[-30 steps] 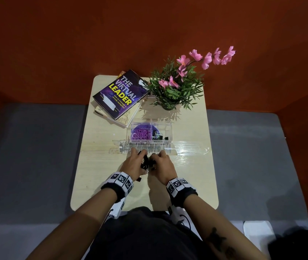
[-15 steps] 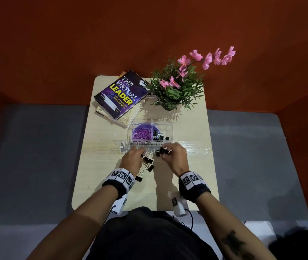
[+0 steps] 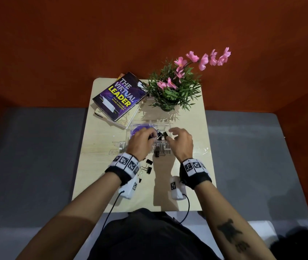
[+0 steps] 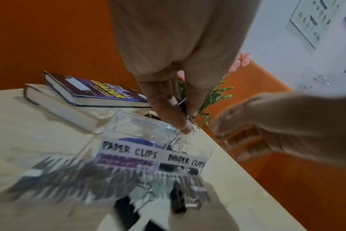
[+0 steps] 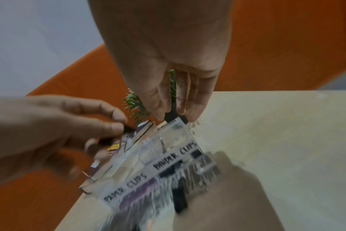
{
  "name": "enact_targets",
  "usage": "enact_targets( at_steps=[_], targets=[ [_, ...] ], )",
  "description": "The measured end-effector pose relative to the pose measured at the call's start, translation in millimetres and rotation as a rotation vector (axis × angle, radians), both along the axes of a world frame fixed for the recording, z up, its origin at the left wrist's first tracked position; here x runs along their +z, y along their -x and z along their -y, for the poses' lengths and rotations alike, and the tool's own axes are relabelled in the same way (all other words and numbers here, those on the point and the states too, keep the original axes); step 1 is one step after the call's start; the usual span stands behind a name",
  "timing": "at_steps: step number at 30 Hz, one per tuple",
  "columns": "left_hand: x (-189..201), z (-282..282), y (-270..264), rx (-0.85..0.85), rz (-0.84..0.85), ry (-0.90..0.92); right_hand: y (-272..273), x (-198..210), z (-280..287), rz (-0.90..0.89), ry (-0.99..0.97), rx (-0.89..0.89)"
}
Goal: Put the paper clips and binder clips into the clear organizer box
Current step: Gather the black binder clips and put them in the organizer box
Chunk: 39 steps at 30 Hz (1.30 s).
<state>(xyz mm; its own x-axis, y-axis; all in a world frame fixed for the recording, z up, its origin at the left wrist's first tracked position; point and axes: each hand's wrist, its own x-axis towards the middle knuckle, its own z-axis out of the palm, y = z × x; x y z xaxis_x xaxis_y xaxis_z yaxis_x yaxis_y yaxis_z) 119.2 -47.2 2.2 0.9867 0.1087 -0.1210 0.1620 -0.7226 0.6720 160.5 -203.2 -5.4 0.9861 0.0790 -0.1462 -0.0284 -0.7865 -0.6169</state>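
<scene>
The pale wooden tabletop (image 3: 100, 166) carries everything. The clear organizer box (image 3: 150, 126) sits at its middle, and places below are told from that box. Beyond the box to the left lies a stack of books (image 3: 118, 97), the top one reading "THE VIRTUAL LEADER"; beyond it to the right stands a potted plant (image 3: 175, 89) with pink flowers.

The box has two compartments, labelled PAPER CLIPS and BINDER CLIPS (the labels read plainly in the left wrist view). Purple paper clips (image 3: 137, 130) fill the left compartment.

The left hand (image 3: 140, 142) hovers over the box's left half, its grip pinched together on a binder clip (image 5: 128, 130). The right hand (image 3: 181, 142) hovers over the right half, fingers apart and loosely curved, holding nothing. Black binder clips (image 3: 161, 135) show between the two hands above the right compartment. One clip (image 3: 157, 152) lies just in front of the box, and loose binder clips (image 3: 149, 167) lie nearer the person, beside the left wrist.
</scene>
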Motion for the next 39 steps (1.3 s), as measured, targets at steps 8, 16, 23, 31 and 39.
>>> enact_targets(
  at_steps=[8, 16, 23, 31, 39],
  targets=[
    [-4.2, 13.5, -22.3, -0.032, -0.139, 0.048, 51.8, -35.7, 29.7, -0.216, 0.026, 0.026],
    [-33.1, -46.0, 87.5, 0.003, -0.32, -0.21, 49.2, -44.6, 14.0, -0.226, 0.113, 0.227],
    [-58.0, -37.1, 94.9, -0.168, -0.46, -0.344, 60.5, -49.9, -14.4, -0.225, 0.345, 0.497],
    [-60.4, -19.1, 74.2, -0.235, -0.33, -0.233, 71.6, -63.8, -22.3, -0.138, 0.245, 0.574],
    [-54.8, -8.2, 67.4, -0.188, -0.314, -0.188, 70.3, -55.7, -33.4, -0.174, 0.175, 0.489]
  ],
)
